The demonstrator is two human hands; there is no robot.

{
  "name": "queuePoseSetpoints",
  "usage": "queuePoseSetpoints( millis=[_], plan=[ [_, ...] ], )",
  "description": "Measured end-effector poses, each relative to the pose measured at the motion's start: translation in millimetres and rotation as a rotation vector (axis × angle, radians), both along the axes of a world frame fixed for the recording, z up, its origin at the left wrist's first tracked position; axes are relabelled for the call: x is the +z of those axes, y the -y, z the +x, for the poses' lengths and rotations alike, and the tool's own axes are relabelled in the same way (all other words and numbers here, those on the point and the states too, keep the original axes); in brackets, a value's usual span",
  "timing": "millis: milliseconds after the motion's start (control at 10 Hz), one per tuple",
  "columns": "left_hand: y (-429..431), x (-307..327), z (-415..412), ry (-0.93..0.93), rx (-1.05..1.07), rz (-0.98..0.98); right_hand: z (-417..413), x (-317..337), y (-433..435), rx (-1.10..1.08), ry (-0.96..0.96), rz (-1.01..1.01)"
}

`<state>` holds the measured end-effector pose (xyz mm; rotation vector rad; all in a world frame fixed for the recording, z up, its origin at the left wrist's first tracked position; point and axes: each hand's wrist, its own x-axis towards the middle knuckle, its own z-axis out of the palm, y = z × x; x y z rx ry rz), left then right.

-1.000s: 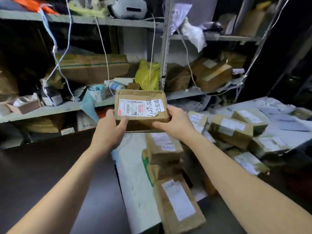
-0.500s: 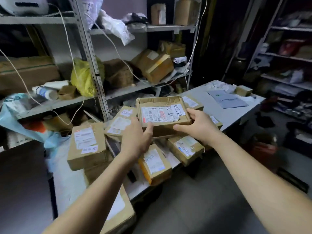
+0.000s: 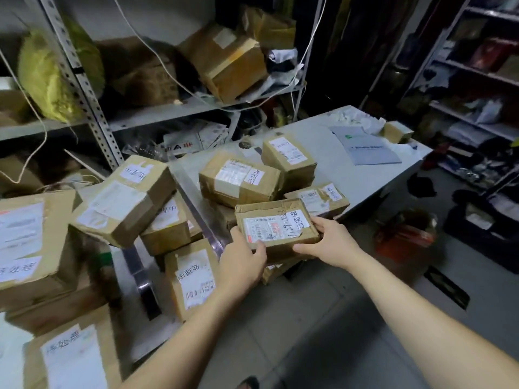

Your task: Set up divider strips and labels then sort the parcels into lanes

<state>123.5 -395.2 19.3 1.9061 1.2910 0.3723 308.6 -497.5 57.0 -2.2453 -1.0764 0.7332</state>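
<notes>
Cardboard parcel [image 3: 276,228] gripped both ends: my left hand [image 3: 241,259] fingers, right hand [image 3: 328,244] fingers curled tight around it. Parcel hovers over near edge of grey surface [image 3: 365,175], just before labelled parcel stack [image 3: 238,181]. Lower flat, label up, match lane label, avoid toppling stack.

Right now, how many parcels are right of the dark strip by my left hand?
6 visible: the held parcel, the parcel beneath it, behind them the left parcel, back parcel and right parcel, plus the small parcel at the far table corner. Others may be hidden.
</notes>
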Motion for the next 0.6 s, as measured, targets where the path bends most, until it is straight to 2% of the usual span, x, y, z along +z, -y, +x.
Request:
queuePoseSetpoints(
  millis=[200, 400, 500, 600],
  plan=[
    [17, -26, 19, -0.022, 0.077, -0.068, 27, -34, -7, 0.077, 0.003, -0.072],
    [43, -23, 32, -0.033, 0.151, -0.078, 42, -48, -1, 0.161, -0.023, -0.039],
    [55, -20, 28, -0.051, 0.168, -0.035, 46, -52, 4, 0.227, 0.002, -0.002],
    [68, -7, 16, -0.157, 0.218, -0.012, 43, -50, 6, 0.249, 0.140, 0.047]
  ],
)
